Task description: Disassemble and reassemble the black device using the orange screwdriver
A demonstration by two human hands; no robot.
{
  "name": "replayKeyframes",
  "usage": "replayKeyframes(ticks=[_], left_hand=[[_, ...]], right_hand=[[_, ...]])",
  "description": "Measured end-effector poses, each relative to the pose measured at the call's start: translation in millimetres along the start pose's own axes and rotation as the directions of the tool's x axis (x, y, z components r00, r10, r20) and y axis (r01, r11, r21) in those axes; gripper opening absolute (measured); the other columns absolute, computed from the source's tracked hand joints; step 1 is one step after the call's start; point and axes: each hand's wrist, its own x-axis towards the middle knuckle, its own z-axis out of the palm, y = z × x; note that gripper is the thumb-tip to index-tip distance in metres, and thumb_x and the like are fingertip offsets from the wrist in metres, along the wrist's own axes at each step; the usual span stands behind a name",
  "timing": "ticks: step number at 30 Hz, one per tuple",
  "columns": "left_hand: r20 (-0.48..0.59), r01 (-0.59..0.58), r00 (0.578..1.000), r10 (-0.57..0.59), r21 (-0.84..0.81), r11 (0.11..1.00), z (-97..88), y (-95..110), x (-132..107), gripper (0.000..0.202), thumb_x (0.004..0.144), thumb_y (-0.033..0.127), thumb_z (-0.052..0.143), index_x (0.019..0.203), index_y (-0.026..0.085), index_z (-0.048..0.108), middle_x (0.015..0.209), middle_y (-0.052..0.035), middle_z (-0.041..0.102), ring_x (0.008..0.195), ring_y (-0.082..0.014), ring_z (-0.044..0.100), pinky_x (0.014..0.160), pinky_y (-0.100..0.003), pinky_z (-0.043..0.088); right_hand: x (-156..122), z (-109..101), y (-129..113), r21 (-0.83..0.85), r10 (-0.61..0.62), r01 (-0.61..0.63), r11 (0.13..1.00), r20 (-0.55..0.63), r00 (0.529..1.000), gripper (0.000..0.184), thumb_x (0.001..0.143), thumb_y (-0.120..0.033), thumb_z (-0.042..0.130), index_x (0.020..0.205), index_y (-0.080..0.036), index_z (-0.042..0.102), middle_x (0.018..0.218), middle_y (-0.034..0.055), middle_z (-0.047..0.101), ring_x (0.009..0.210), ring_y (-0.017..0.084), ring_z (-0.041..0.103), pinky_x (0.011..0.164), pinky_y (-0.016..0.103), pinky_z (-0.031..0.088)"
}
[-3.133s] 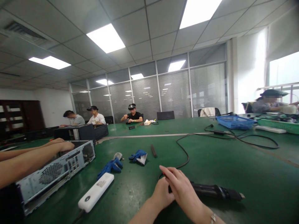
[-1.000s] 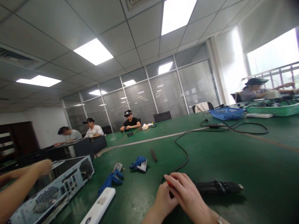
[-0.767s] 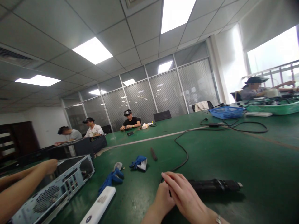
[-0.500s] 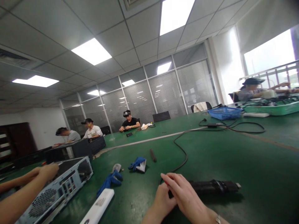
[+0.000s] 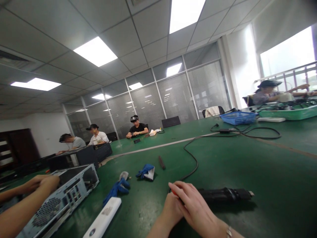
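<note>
Near the front edge of the green table (image 5: pixel 148 208), my left hand (image 5: pixel 169 210) is closed, its fingers mostly hidden behind my right hand (image 5: pixel 195 203). The right lies across it with its fingers bent and pressed together. A small red bit (image 5: pixel 173 191) shows at the fingertips; what it belongs to is hidden. Just beyond my right hand a black electric screwdriver (image 5: pixel 224 195) lies on its side, metal tip to the right. Its rear end is hidden by my hands, so I cannot tell whether they touch it. A black cable (image 5: pixel 195 158) runs from there across the table.
A co-worker's arms (image 5: pixel 32 195) reach into an open computer case (image 5: pixel 71 195) at left. A white bar-shaped thing (image 5: pixel 104 216), blue gloves (image 5: pixel 116 191) and a dark strip (image 5: pixel 161 162) lie between. Blue (image 5: pixel 239 118) and green baskets (image 5: pixel 289 114) stand far right.
My hands stay together in nearly the same place; the right has shifted slightly, showing a little more red at the fingertips. The co-worker's hands at the case have moved slightly left.
</note>
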Motion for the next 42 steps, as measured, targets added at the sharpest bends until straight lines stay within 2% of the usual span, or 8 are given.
replayKeyframes(ticks=[4, 10, 14, 18, 22, 25, 37, 42], left_hand=[[-0.034, -0.053, 0.998, 0.054, 0.011, 0.999, 0.3, -1.6, -0.7, 0.034, 0.075, 0.010, 0.055, 0.106, 0.014, 0.067, 0.100, -0.0077, 0.073, 0.090, -0.0243, 0.069, 0.078, -0.029, 0.054], [-0.085, -0.108, 0.991, 0.105, -0.030, 0.994, -0.6, 1.7, -1.2, 0.035, 0.075, 0.008, 0.054, 0.107, 0.014, 0.066, 0.105, -0.0085, 0.072, 0.097, -0.0242, 0.067, 0.082, -0.028, 0.053], [-0.055, -0.044, 0.998, 0.043, -0.019, 0.999, -2.0, -0.5, -1.8, 0.026, 0.076, 0.014, 0.062, 0.101, 0.014, 0.069, 0.097, -0.0064, 0.073, 0.088, -0.0237, 0.067, 0.080, -0.030, 0.053], [-0.029, -0.015, 0.999, 0.015, -0.021, 1.000, -5.0, -3.4, -2.4, 0.046, 0.070, 0.026, 0.077, 0.115, 0.020, 0.066, 0.110, -0.0049, 0.071, 0.099, -0.0254, 0.065, 0.092, -0.035, 0.049], [-0.022, 0.015, 1.000, -0.015, -0.012, 1.000, -7.1, -2.4, -2.7, 0.058, 0.067, 0.029, 0.081, 0.121, 0.023, 0.063, 0.116, -0.0044, 0.069, 0.106, -0.0254, 0.063, 0.097, -0.037, 0.046], [-0.016, 0.013, 1.000, -0.014, -0.017, 1.000, -8.0, -0.4, -2.8, 0.057, 0.067, 0.028, 0.081, 0.121, 0.022, 0.063, 0.117, -0.0047, 0.069, 0.106, -0.0249, 0.063, 0.097, -0.036, 0.046], [-0.010, 0.042, 0.999, -0.042, -0.023, 0.999, -8.7, 0.5, -3.6, 0.059, 0.067, 0.028, 0.081, 0.122, 0.022, 0.063, 0.117, -0.0054, 0.068, 0.106, -0.0261, 0.063, 0.098, -0.036, 0.046], [0.002, 0.048, 0.999, -0.048, -0.006, 0.999, -9.1, 0.6, -5.0, 0.060, 0.068, 0.032, 0.081, 0.124, 0.025, 0.061, 0.118, -0.0040, 0.068, 0.106, -0.0263, 0.062, 0.097, -0.036, 0.047]], right_hand=[[0.6, 0.0, 3.1, -0.037, 0.016, -0.017, 0.999, -0.041, 0.999, 0.047, 0.089, -0.009, 0.044, 0.132, -0.026, 0.050, 0.108, 0.0086, 0.063, 0.095, 0.020, 0.060, 0.083, 0.036, 0.054], [-2.2, -0.2, 2.1, 0.022, -0.048, 0.049, 0.999, -0.046, 0.998, 0.063, 0.083, 0.000, 0.036, 0.140, -0.026, 0.041, 0.116, 0.0086, 0.062, 0.105, 0.019, 0.058, 0.090, 0.036, 0.053], [1.5, -6.6, 5.6, 0.093, -0.052, 0.073, 0.993, -0.204, 0.978, 0.054, 0.091, -0.008, 0.039, 0.142, -0.026, 0.037, 0.115, 0.0090, 0.062, 0.102, 0.019, 0.060, 0.087, 0.036, 0.054], [9.4, -19.1, 23.7, 0.110, 0.109, -0.069, 0.992, -0.426, 0.898, 0.049, 0.094, -0.018, 0.045, 0.142, -0.024, 0.035, 0.110, 0.0094, 0.062, 0.100, 0.020, 0.061, 0.085, 0.035, 0.054], [14.4, -29.1, 44.3, 0.081, 0.245, -0.236, 0.968, -0.494, 0.834, 0.049, 0.094, -0.026, 0.048, 0.142, -0.021, 0.037, 0.109, 0.0093, 0.062, 0.092, 0.020, 0.062, 0.082, 0.034, 0.054], [13.8, -29.3, 51.9, 0.083, 0.285, -0.282, 0.956, -0.487, 0.826, 0.048, 0.095, -0.028, 0.048, 0.142, -0.021, 0.037, 0.109, 0.0083, 0.062, 0.085, 0.018, 0.061, 0.079, 0.033, 0.053], [11.4, -20.2, 48.4, 0.105, 0.264, -0.243, 0.964, -0.292, 0.920, 0.045, 0.095, -0.024, 0.041, 0.140, -0.022, 0.038, 0.108, 0.0079, 0.061, 0.093, 0.018, 0.062, 0.081, 0.030, 0.053], [11.3, -20.8, 44.3, 0.047, 0.311, -0.308, 0.950, -0.232, 0.922, 0.043, 0.093, -0.030, 0.047, 0.136, -0.024, 0.042, 0.111, 0.0088, 0.056, 0.092, 0.021, 0.060, 0.078, 0.033, 0.052]])
